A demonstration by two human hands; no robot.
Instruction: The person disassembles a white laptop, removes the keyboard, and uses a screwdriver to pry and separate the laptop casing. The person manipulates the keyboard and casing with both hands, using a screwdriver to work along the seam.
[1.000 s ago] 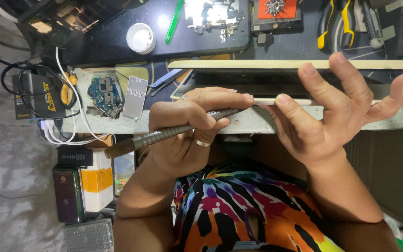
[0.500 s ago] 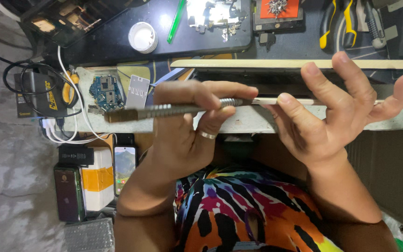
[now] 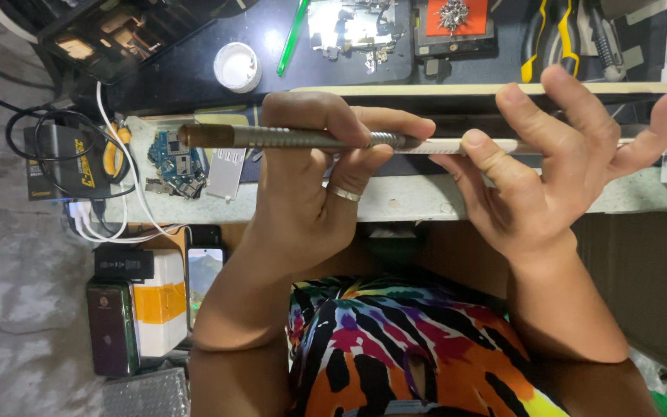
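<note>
My left hand (image 3: 314, 193) is shut on a metal tool with a knurled handle (image 3: 272, 137) and wears a ring. The tool lies level, and its tip meets the edge of a thin flat panel (image 3: 642, 142) seen edge-on. My right hand (image 3: 542, 177) steadies that panel. Its thumb and forefinger press on the panel near the tool tip while the other fingers are spread above it. Both hands hover over the front edge of a pale workbench (image 3: 411, 202).
A small blue circuit board (image 3: 175, 158) and a grey metal plate (image 3: 224, 174) lie left of the tool. Further back are a white round jar (image 3: 237, 67), a green pen (image 3: 295, 31) and yellow-handled pliers (image 3: 550, 38). Phones (image 3: 110, 324), a white box (image 3: 156, 301) and cables (image 3: 117, 224) sit at the lower left.
My left hand has risen and swung the tool from a downward slant to level, bringing its tip to the panel's edge. My right hand has barely moved.
</note>
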